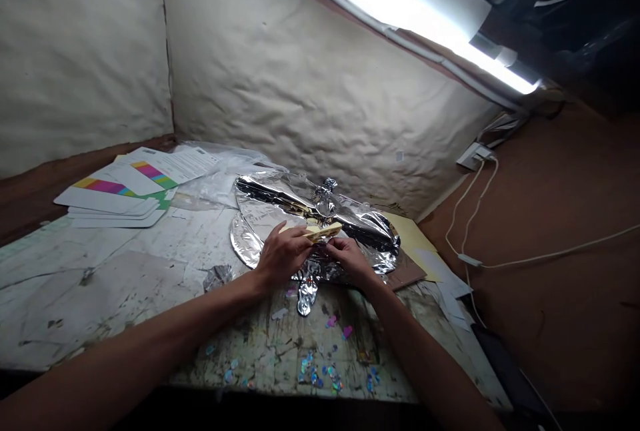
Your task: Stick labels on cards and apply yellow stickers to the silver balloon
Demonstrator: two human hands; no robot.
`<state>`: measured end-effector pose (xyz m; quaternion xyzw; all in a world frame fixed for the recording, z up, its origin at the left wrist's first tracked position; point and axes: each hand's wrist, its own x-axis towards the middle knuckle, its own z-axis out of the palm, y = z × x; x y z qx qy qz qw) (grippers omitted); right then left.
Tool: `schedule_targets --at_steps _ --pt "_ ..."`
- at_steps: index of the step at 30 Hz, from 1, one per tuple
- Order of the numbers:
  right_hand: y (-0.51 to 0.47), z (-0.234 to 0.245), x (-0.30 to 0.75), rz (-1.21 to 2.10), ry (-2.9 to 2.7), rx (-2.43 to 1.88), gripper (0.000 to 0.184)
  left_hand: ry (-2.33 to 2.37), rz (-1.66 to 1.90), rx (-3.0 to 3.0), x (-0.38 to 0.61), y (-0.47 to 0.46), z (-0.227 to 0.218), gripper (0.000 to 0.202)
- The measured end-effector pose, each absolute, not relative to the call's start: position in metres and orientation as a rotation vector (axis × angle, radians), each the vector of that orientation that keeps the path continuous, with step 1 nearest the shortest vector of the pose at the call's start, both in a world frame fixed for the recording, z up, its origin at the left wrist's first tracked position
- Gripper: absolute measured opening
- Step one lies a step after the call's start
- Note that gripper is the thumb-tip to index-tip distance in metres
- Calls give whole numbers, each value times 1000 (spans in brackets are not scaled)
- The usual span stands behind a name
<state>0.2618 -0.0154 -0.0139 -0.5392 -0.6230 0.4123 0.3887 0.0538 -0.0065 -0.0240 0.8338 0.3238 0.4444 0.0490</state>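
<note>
My left hand [283,254] is closed on a small, flat yellow piece [326,232] with dark markings; its exact kind is unclear. Close against its lower edge, the fingers of my right hand [350,259] are pinched together. Whatever they grip is too small or hidden to name. Under and behind both hands spreads a crumpled silver foil sheet [253,207], shiny like a foil balloon, bunched up at its far side. A foil tail [307,296] hangs from it toward me, below my hands.
Printed white cards [115,207] with coloured stripes lie at the left beside clear plastic wrap [215,174]. Iridescent confetti bits [320,374] are scattered near the front edge. Yellow sheets [405,231] lie at the right. White cables [470,259] hang along the right wall; a phone-like dark slab [505,367] is below.
</note>
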Motion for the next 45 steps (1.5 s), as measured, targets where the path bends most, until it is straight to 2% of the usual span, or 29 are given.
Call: schedule_targets --at_steps 5,8,16,24,27,32,35,37,40,42,43,45 --pt "15 4 282 798 -1515 -1477 39 602 1627 2795 52 -19 -13 9" --pt "53 26 293 643 -1545 -1514 38 405 1647 2922 54 -24 -12 10" --pt "177 74 303 452 -1588 -1721 30 69 1353 3131 57 -20 -19 17" --pt "227 63 294 175 -1534 -1751 23 31 1181 3159 51 -15 -21 20" --pt "216 41 291 242 -1640 -1707 18 -19 1173 3124 50 -15 -20 20" --pt "185 19 298 453 -1744 -1652 63 255 1533 2681 46 -11 -17 23" --pt "160 29 303 487 -1691 -1588 57 585 1610 2233 41 -4 -13 24" --pt "134 41 302 538 -1667 -1534 50 728 1572 1915 38 1 -8 40" --pt "82 58 290 887 -1684 -1227 58 754 1477 1534 34 7 0 77" --pt "48 63 275 1124 -1697 -987 62 697 1430 1403 33 11 3 86" --pt "34 64 267 1149 -1695 -929 63 670 1420 1366 32 13 4 83" --pt "15 63 253 1108 -1658 -896 62 643 1420 1342 31 14 5 61"
